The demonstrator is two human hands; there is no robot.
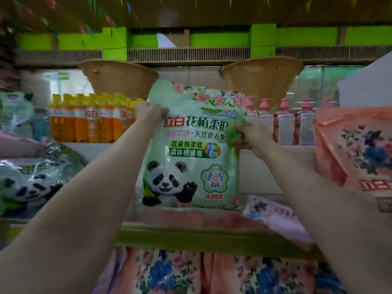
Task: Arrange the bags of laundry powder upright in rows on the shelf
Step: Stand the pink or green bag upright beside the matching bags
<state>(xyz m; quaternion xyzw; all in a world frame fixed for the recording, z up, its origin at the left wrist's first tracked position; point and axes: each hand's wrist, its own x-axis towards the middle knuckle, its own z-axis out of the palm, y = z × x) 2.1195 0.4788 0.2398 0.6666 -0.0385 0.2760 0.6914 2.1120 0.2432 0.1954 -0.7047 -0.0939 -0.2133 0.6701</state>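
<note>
Green panda bag (191,149) held upright above the shelf (191,238), left hand (149,112) and right hand (251,134) gripping its sides; orange bottles (93,119) behind, pink bag (356,149) at right.

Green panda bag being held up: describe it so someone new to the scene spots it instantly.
Look at the middle of the shelf, between the orange bottles and the pink pump bottles. The green panda bag is upright there, gripped at its upper edges by the left hand and right hand. The other panda bag lies slumped at the left.

Bottles (91,122) behind bag (191,149), left
</note>
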